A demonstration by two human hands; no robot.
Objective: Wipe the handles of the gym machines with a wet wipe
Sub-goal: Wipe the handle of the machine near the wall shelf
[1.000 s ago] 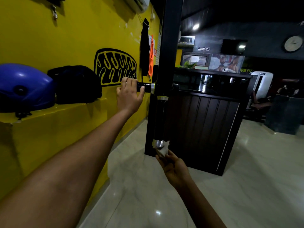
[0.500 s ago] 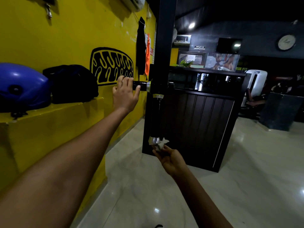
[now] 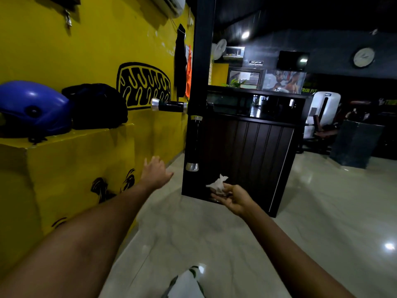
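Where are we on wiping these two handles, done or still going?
Neither hand is on a handle now. The left hand hangs open below the horizontal handle; the right hand holds the crumpled wet wipe just below and right of the vertical handle. Whether either is clean cannot be told from the picture. Other machines in the background are likely left.

Little writing could be read. On the dark back wall (image 3: pixel 343 46), green letters (image 3: pixel 309 90) just left of the white machine (image 3: pixel 324 108) spelled what looked like "TRUE FIT", partly cut off by the poster (image 3: pixel 283 81) beside them. A small black sign (image 3: pixel 255 63) with two lines of white lettering hung high on that wall, too small and blurred to make out. The round clock (image 3: pixel 363 57) showed marks on its face, but no numbers were legible. The black design (image 3: pixel 143 86) painted on the yellow wall (image 3: pixel 86 50) carried no letters.
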